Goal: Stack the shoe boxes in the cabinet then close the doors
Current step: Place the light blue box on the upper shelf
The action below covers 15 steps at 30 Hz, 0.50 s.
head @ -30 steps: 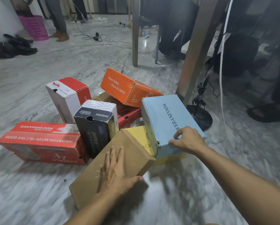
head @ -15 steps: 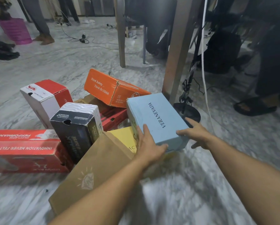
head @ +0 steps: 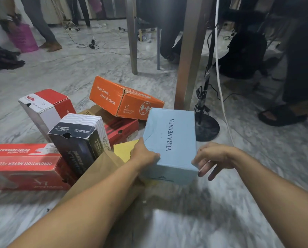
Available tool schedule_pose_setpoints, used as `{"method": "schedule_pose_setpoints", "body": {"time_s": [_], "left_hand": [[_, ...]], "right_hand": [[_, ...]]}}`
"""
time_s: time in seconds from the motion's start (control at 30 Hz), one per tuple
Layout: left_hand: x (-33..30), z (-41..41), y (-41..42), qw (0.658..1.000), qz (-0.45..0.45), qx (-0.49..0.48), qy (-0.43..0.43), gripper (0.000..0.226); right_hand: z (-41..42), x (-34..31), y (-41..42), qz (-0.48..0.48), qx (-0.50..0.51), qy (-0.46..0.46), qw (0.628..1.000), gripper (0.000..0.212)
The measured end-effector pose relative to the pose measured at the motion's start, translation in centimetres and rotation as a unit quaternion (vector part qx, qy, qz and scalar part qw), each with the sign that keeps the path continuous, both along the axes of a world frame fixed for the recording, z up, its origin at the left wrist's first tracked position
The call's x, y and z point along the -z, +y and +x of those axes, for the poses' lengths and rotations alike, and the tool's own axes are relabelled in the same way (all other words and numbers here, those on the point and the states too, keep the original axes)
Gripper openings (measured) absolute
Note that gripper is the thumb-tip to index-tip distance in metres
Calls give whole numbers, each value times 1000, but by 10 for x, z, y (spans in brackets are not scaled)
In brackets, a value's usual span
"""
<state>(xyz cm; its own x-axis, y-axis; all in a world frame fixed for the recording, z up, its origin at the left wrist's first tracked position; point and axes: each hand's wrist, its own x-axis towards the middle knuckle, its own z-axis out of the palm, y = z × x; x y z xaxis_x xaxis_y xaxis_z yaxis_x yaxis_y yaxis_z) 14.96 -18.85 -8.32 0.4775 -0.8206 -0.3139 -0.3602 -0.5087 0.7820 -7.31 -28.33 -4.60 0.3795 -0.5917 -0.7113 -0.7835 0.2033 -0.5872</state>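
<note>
A pile of shoe boxes lies on the marble floor. The light blue box marked VERANEVADA is nearest me, over a yellow box and a brown box. My left hand grips its left side with the thumb on top. My right hand holds its near right corner with curled fingers. Left of these stand a black box, a long red box and a red-and-white box. An orange box leans on a dark red box behind. No cabinet is in view.
A wooden table leg rises just behind the blue box, with a black round stand base and hanging cables beside it. A sandalled foot is at right. A person's legs and a pink bin are at far left.
My left hand left the brown box and took the blue box's left side. My right hand shifted to its right corner. The blue box has turned square to me.
</note>
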Motion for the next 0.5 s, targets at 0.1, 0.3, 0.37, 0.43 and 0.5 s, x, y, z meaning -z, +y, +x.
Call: {"method": "schedule_pose_setpoints", "body": {"time_s": [0.1, 0.3, 0.37, 0.43, 0.5], "left_hand": [[-4, 2, 3, 999, 21, 9, -27, 80], [0, 14, 6, 998, 29, 46, -31, 97], [-7, 16, 6, 996, 33, 71, -38, 94], [-10, 20, 5, 994, 28, 95, -48, 83], [-12, 25, 4, 992, 22, 111, -62, 77]], "right_hand": [[-2, -2, -3, 12, -28, 29, 999, 26], [4, 9, -33, -176, 198, -88, 960, 84], [6, 12, -46, -203, 214, -128, 947, 83], [7, 10, -56, -231, 208, -141, 940, 76], [6, 5, -61, -244, 186, -127, 943, 83]]}}
